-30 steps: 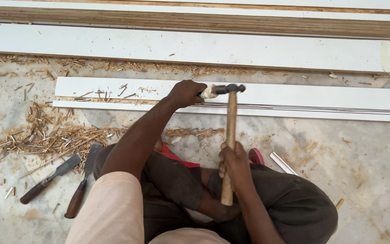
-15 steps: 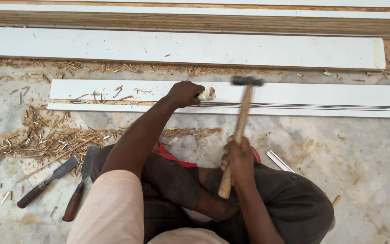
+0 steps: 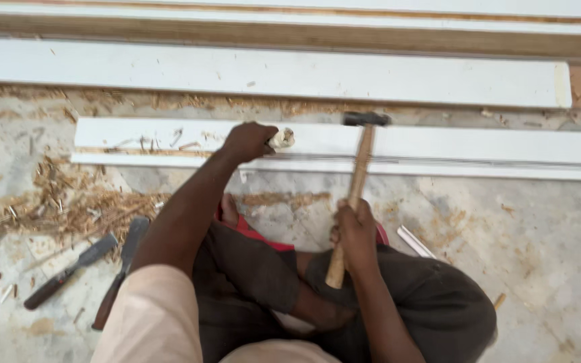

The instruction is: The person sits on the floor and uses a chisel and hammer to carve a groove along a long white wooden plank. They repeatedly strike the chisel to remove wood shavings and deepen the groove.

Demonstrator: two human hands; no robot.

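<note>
My left hand grips a chisel, whose pale handle end sticks out to the right, and holds it on the near white board. My right hand is closed around the wooden handle of a hammer. The dark hammer head is raised to the right of the chisel end, apart from it. I sit cross-legged on the floor behind the board.
Two spare chisels lie on the floor at my left among wood shavings. A longer white board and a brown wooden plank lie beyond. A thin white strip rests by my right knee.
The hammer head has swung away from the chisel end to the right. My left hand keeps the chisel on the board in the same place.
</note>
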